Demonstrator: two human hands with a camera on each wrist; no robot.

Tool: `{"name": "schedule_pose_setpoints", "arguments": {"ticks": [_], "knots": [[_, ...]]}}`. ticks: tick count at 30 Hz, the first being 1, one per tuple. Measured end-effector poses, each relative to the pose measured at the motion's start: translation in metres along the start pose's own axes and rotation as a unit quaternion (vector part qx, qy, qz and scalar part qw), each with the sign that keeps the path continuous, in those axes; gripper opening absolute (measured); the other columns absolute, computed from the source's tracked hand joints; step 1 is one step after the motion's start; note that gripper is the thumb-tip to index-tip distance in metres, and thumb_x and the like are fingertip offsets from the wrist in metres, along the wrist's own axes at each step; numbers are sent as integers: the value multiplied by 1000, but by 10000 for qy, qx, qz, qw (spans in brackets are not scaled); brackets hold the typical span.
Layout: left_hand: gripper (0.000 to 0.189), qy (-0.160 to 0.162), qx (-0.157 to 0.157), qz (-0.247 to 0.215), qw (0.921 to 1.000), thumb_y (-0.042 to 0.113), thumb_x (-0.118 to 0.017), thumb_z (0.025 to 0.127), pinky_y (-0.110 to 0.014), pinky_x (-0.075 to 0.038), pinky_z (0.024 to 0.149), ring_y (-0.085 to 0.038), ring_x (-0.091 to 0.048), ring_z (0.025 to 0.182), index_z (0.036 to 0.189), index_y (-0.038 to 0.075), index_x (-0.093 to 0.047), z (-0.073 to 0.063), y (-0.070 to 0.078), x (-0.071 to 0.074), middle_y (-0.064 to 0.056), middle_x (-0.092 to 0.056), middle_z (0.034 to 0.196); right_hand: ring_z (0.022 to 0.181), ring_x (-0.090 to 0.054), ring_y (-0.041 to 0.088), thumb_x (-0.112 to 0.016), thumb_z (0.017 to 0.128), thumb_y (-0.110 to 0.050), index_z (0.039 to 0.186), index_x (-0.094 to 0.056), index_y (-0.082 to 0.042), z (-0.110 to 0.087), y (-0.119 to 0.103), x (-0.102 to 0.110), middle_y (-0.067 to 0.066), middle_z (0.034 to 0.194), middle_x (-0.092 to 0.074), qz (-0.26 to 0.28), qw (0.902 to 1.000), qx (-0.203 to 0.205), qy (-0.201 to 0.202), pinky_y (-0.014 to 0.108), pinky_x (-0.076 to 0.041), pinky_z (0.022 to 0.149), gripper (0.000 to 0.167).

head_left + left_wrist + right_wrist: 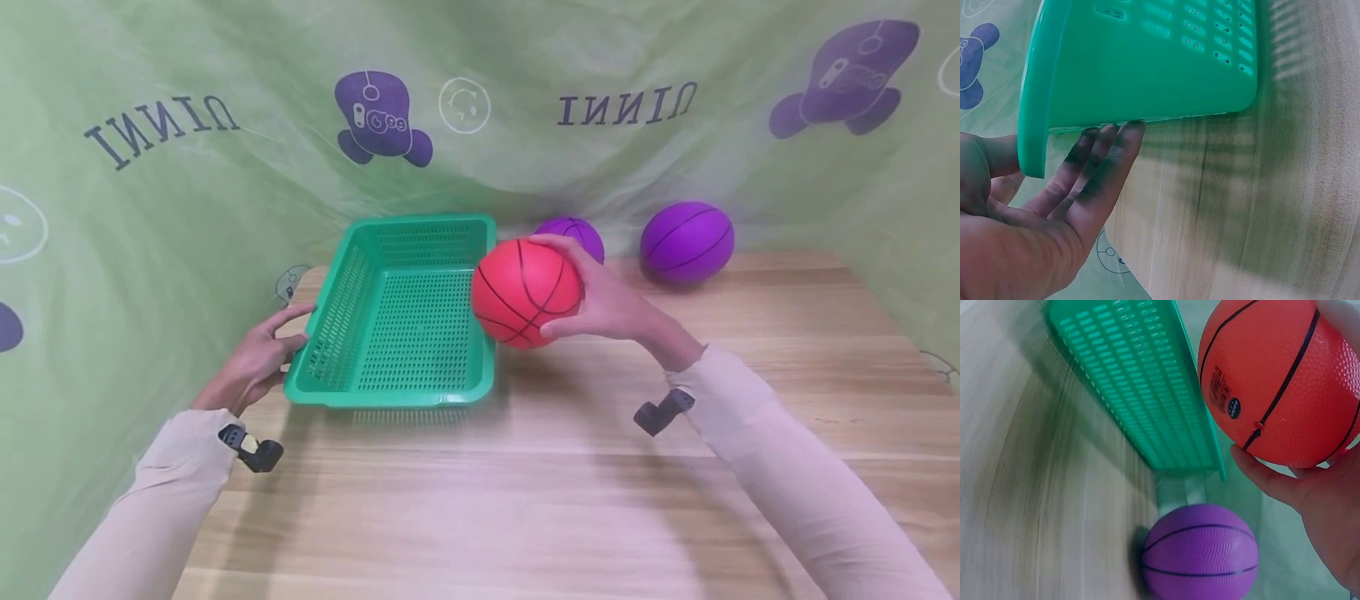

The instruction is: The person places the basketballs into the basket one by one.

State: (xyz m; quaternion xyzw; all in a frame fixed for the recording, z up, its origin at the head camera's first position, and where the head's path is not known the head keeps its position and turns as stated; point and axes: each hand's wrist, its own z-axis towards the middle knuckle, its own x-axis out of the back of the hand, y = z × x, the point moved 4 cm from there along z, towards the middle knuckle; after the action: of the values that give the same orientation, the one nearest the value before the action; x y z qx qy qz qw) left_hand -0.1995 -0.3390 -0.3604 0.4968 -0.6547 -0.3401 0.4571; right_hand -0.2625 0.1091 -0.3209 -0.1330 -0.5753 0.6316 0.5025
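Note:
My right hand (600, 296) grips a red toy basketball (525, 292) with black lines, fingers over its top and thumb below. The ball is up off the table, overlapping the right rim of a green plastic basket (345, 398) in the head view. My left hand (258, 358) holds the basket's left side. In the left wrist view, the basket rim (1034, 106) passes between the thumb and the long fingers (1107, 169), which lie along the outer wall. Slotted holes cover the basket's walls and floor, and no ball lies inside it.
One purple ball (687, 242) rests at the back of the wooden table (525, 500). Another purple ball (585, 233) sits behind the red one, partly hidden. A green printed curtain (517, 175) hangs along the back and sides.

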Motion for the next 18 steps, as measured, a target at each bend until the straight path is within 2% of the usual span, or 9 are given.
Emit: {"name": "schedule_pose_setpoints", "arguments": {"ticks": [5,12,18], "knots": [[58,16,-12,-20,10000,12,-41,108,-36,-57,77,-12,-63,94,161,23,-22,0,0,0,-19,-42,131,129,-45,28,-92,68,-10,152,-34,-28,8,-5,-11,4,146,-41,59,9998,176,-80,45,-54,90,104],[57,84,87,-33,9999,13,-42,108,-39,-58,78,-14,-63,96,161,26,-24,0,-2,1,-18,-43,132,130,-46,26,-92,67,-9,151,-36,-22,18,-14,-32,2,147,-40,465,9967,529,-400,42,-54,91,101],[58,88,18,-30,10000,13,-42,108,-40,-57,79,-15,-63,98,161,25,-23,-1,-4,1,-20,-41,135,128,-47,25,-93,67,-13,150,-38,-25,25,-20,-44,1,146,-41,403,9959,612,-539,41,-55,89,101]]}}
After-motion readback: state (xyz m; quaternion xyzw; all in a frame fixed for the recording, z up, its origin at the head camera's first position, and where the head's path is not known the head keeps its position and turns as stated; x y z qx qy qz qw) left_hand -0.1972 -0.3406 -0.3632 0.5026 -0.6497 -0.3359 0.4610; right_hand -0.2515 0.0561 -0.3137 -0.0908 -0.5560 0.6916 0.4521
